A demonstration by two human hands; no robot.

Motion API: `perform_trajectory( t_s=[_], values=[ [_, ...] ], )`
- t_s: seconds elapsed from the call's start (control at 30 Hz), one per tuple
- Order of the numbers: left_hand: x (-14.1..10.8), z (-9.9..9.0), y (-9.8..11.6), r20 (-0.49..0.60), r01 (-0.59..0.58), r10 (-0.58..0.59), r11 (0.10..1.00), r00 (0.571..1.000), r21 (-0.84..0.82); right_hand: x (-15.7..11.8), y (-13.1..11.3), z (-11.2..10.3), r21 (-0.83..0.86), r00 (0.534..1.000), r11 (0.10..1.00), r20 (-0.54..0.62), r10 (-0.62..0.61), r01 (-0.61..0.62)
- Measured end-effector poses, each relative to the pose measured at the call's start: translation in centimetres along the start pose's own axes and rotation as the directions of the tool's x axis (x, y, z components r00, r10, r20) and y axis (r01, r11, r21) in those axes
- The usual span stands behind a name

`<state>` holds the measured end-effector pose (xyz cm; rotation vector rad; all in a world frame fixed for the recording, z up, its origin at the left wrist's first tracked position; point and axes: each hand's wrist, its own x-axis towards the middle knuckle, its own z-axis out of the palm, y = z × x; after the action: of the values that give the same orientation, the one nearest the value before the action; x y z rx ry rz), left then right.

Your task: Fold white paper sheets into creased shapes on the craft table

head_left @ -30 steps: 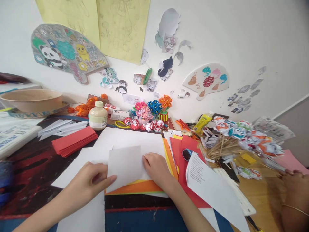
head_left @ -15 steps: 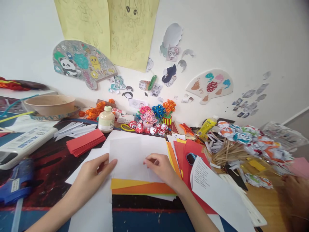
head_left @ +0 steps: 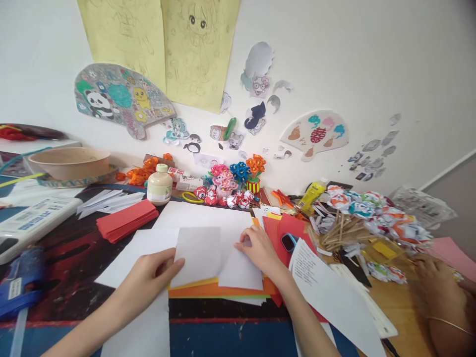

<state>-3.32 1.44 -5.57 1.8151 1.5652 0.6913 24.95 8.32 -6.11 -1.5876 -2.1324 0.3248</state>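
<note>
My left hand [head_left: 160, 267] pinches the left edge of a piece of white paper [head_left: 199, 254] between thumb and fingers. To its right, my right hand [head_left: 258, 248] is closed on the upper part of a second piece of white paper [head_left: 241, 271], which hangs a little lower. A narrow gap parts the two pieces near the top. Below them lies a stack of orange and yellow sheets [head_left: 208, 290], with a large white sheet [head_left: 208, 213] behind.
Red paper strips [head_left: 126, 220] and a cream bottle [head_left: 159, 186] stand left of the papers. A blue glue gun [head_left: 22, 282] lies far left. On the right are a smartwatch [head_left: 288, 242], a written sheet [head_left: 327, 297], wooden sticks [head_left: 340, 230] and another person's hand [head_left: 439, 287].
One white sheet between my hands has become two separate pieces. My right hand has moved right with its piece. The other person's hand has come further into view.
</note>
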Motion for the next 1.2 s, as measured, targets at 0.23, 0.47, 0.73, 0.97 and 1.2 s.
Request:
perform_trajectory(
  t_s=[0.23, 0.47, 0.73, 0.97, 1.2],
  values=[
    [-0.7, -0.4, 1.1, 0.088, -0.037, 0.052, 0.984, 0.995, -0.172, 0.4, -0.8, -0.2, 0.464, 0.988, 0.881, 0.154, 0.026, -0.095],
    [-1.0, -0.6, 1.8, 0.216, 0.002, 0.074, 0.943, 0.974, -0.331, 0.0, -2.6, -0.4, 0.685, 0.980, 0.721, 0.193, -0.040, -0.106],
    [-0.7, -0.2, 1.8, 0.080, -0.053, 0.060, 0.994, 0.995, -0.094, -1.1, -4.9, -0.7, 0.830, 0.946, 0.502, 0.317, -0.069, -0.242],
    [-1.2, 0.3, 2.0, 0.115, -0.101, 0.102, 0.995, 0.988, -0.012, -1.8, -6.2, 0.1, 0.858, 0.910, 0.350, 0.413, -0.035, -0.376],
    [-0.7, -1.0, 1.7, -0.110, -0.074, 0.070, 0.997, 0.991, -0.035, -1.6, -6.5, 0.1, 0.899, 0.924, 0.302, 0.365, -0.115, -0.317]
  ],
)
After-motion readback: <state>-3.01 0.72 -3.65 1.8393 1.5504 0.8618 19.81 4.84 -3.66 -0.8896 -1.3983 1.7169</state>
